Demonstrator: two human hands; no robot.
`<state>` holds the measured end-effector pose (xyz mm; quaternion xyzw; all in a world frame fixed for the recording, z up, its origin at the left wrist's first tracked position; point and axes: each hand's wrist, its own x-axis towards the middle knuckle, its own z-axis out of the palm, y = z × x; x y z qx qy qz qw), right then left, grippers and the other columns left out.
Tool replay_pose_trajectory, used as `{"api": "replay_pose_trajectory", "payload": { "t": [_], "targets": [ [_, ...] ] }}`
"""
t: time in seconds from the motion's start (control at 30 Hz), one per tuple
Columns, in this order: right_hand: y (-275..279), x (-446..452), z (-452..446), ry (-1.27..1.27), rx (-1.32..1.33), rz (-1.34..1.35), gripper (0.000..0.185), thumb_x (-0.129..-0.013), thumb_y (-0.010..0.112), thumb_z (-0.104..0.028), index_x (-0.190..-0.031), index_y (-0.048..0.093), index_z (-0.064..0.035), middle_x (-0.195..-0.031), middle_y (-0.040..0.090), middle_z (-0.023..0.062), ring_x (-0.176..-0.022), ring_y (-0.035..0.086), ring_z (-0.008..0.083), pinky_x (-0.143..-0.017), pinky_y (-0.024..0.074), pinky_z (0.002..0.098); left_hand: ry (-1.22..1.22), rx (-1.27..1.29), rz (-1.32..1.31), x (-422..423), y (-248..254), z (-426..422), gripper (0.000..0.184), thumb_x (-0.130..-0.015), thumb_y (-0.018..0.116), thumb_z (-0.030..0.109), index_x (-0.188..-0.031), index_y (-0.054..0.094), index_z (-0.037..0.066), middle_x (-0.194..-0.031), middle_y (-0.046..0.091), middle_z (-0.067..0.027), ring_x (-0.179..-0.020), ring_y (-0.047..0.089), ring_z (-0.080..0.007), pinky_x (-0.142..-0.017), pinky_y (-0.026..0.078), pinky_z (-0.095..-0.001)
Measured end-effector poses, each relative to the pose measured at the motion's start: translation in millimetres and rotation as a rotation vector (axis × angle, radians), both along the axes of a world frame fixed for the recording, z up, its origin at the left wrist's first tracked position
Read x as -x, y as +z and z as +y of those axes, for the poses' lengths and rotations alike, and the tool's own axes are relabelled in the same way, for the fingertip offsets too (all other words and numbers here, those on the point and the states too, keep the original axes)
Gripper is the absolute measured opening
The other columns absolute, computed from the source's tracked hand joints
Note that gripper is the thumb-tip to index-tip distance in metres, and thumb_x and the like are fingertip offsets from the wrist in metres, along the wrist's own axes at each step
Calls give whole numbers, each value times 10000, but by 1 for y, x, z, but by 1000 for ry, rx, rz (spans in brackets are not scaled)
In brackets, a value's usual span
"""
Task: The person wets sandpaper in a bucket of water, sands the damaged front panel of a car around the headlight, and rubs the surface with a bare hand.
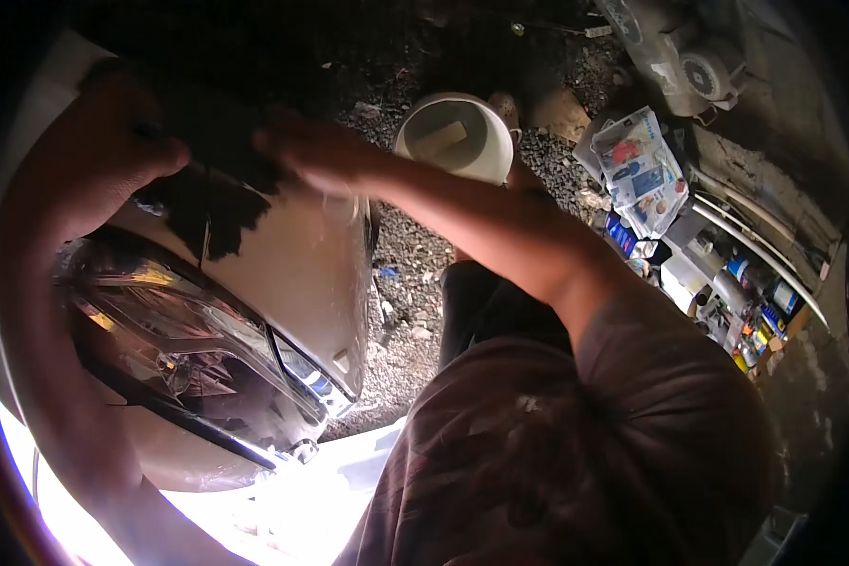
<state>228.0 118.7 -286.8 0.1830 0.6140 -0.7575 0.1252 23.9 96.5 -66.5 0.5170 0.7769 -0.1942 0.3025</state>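
Observation:
A pale vehicle body panel (297,274) with a torn-edged dark patch (212,212) fills the left side. At the patch's upper left is my left hand (127,151), thumb out to the right and its other fingers lost in shadow. My right hand (307,156) reaches across over the panel's upper part, right of my left hand. Its fingers look stretched out, though dim and slightly blurred, and I see nothing held in them. Below the patch, a glossy lamp unit (198,358) is set into the bodywork.
A white bucket (498,141) with a pale block inside stands on gravel (415,307) beyond my right forearm. Further right are a folded printed paper (641,174), a pile of bottles and small containers (750,311), and long pale tubes. Bright light glares at the lower left.

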Motion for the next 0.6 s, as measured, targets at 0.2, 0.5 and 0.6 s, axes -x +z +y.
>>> {"api": "replay_pose_trajectory", "payload": {
  "t": [0.2,0.5,0.6],
  "targets": [
    [53,-65,-39,-29,-315,210,1050,-1023,596,-643,-1693,155,35,-1756,139,308,-1639,172,427,-1338,182,487,-22,58,65,7,-7,-1,387,-852,823,286,-1060,656,5,-1073,655,-180,-938,687,-330,-865,538,-411],
    [63,-67,-44,-49,-350,282,1109,-999,600,-685,-1702,110,20,-1760,129,299,-1642,145,434,-1339,175,508,5,89,56,4,-9,5,376,-871,819,291,-1068,688,-1,-1031,684,-209,-905,698,-348,-836,550,-444],
    [55,-58,-50,-171,-567,369,1032,-1014,592,-667,-1669,225,41,-1675,325,344,-1568,352,452,-1286,319,529,-53,131,29,6,-11,-2,386,-863,825,287,-1087,704,-4,-1016,703,-224,-896,716,-356,-837,559,-440]
  ]
}}
